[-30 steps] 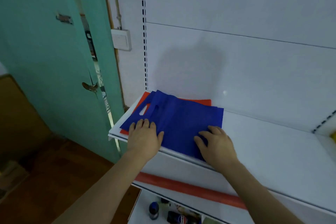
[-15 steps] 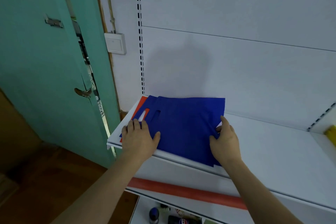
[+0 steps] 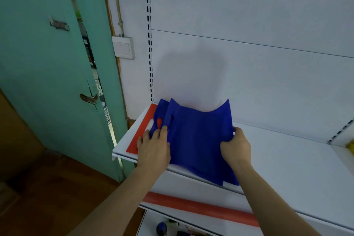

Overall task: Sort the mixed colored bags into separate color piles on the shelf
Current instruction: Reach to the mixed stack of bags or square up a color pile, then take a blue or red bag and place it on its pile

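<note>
Since half a second ago, the right hand (image 3: 236, 148) has closed on the right edge of the top blue bag (image 3: 199, 140) and lifted it, so the far edge of the fabric now stands up from the pile and sags in a curve between its two raised corners; before, the bag lay flat. The left hand (image 3: 153, 149) has kept its place at the bag's left side, near the handle cut-out.

Right grip: thumb and fingers are clamped on the blue fabric, bunching it at about 3 o'clock of the bag. Left grip: fingers lie fairly straight and apart, pressing down on the blue material at about 9 o'clock, with no fabric pinched.

A second blue bag (image 3: 161, 109) shows at the left behind the lifted one, its upper corner poking up at 11 o'clock. Under both lies a red bag (image 3: 141, 130), flat on the white shelf (image 3: 287, 159), its edge running along the shelf's left end, at 9 o'clock from the blue pile. Red shows through the handle hole just beyond the left fingertips. The whole pile sits at the left end of the shelf, with the blue bag's near corner hanging over the front lip at 5 o'clock.

At 9 o'clock of the shelf stands a teal door (image 3: 47, 63), and a white wall switch (image 3: 123, 47) hangs between door and shelving. A red strip (image 3: 201, 207) runs along the shelf front below.
</note>
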`<state>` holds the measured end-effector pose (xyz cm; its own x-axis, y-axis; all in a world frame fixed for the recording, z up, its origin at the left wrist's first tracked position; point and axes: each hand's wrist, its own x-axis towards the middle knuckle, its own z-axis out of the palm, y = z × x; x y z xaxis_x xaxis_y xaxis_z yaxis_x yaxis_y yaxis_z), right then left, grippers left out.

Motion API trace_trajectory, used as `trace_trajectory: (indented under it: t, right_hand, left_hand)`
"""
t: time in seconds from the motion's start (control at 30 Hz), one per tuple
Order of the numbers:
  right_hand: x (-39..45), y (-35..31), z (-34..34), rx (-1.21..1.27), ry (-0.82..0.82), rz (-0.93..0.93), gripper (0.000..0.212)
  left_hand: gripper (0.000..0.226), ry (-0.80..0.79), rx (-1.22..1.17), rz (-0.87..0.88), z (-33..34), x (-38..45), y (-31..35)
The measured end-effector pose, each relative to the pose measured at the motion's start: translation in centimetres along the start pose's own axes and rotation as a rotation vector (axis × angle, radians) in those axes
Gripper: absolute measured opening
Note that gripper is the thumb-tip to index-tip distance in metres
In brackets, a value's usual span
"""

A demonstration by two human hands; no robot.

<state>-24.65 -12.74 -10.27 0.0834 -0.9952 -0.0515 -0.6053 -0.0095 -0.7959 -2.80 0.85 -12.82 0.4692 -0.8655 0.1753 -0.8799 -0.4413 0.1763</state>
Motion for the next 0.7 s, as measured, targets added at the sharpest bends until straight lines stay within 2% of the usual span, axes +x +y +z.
trace_trajectory:
  t: [0.17, 0.23, 0.3, 0.47, 0.57, 0.63, 0.7]
  right_hand:
    - [1.4, 0.0, -1.2, 0.07, -0.017, 0.033, 0.032]
    - [1.8, 0.0, -1.7, 0.101, -0.048, 0.073, 0.022]
    - [2.1, 0.1, -2.4, 0.085, -0.041, 0.036, 0.011]
    - [1.3, -0.5, -4.8, 0.186, 0.025, -0.172, 0.017]
    - [0.5, -1.1, -6.6, 0.281, 0.045, -0.254, 0.022]
    - [-0.3, -1.3, -7.9, 0.328, 0.084, -0.286, 0.028]
    - [-1.1, -1.3, -9.0, 0.362, 0.135, -0.313, 0.035]
  left_hand:
    - [0.07, 0.038, -0.112, -0.027, -0.2, 0.8, -0.8]
    - [0.069, 0.043, -0.117, -0.026, -0.2, 0.9, -1.2]
    - [0.067, 0.057, -0.124, -0.035, 0.0, 0.9, -1.4]
    - [0.071, 0.075, -0.249, -0.089, -0.4, 2.0, -1.3]
    - [0.06, 0.058, -0.562, -0.137, -1.0, 3.6, -0.9]
    - [0.035, 0.046, -0.904, -0.207, -1.7, 4.9, -0.3]
    - [0.015, 0.106, -1.168, -0.257, -2.4, 5.9, 0.4]
